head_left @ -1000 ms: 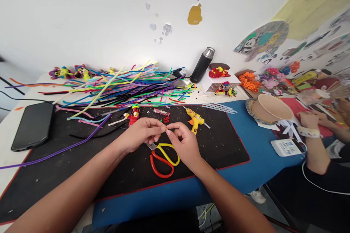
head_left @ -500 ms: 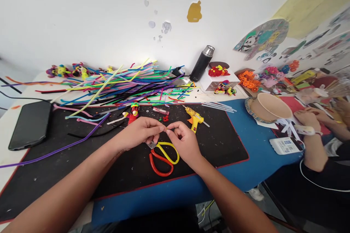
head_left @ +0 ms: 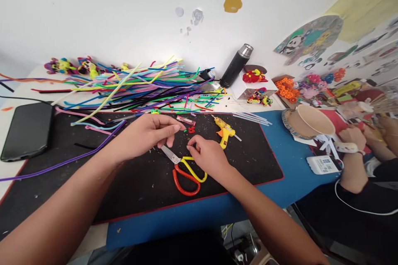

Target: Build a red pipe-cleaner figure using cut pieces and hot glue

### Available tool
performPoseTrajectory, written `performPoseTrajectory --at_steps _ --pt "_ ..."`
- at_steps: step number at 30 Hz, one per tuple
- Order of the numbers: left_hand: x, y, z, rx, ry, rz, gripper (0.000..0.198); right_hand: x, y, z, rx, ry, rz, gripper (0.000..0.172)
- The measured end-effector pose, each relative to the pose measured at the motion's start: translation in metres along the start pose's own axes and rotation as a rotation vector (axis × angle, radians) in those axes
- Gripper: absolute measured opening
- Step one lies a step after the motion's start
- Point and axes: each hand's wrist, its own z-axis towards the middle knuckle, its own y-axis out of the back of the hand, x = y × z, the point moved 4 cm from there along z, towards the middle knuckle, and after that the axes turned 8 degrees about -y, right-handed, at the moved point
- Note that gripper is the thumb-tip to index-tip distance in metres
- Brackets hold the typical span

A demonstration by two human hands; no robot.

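Note:
My left hand (head_left: 148,133) hovers over the black mat (head_left: 62,182) with its fingers curled into a pinch; what it holds is too small to name. My right hand (head_left: 205,156) rests on the mat just right of it, fingertips pinched together on a tiny piece. The two hands are apart. Red and yellow scissors (head_left: 183,169) lie between and below them, blades pointing up left. A small red piece (head_left: 191,129) and a yellow glue gun (head_left: 224,131) lie just beyond my right hand.
A heap of coloured pipe cleaners (head_left: 139,89) fills the back of the table. A black phone (head_left: 26,129) lies at the left, a dark flask (head_left: 236,65) at the back. Another person's hands (head_left: 354,140) work at the right beside a paper bowl (head_left: 312,120).
My hands were pinched together on one tiny piece; now they have separated, the left moving up and left, the right dropping toward the mat. The view has shifted slightly.

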Motion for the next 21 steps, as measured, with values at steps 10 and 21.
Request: performPoseTrajectory --at_steps 10,21 --pt "-0.002 -0.001 0.0 0.027 -0.007 0.033 0.04 0.0 -0.003 0.012 0.006 -0.021 -0.122 0.01" --pt "-0.002 -0.002 0.001 0.035 -0.021 0.063 0.039 -0.003 -0.003 0.014 0.01 -0.024 -0.151 0.014"
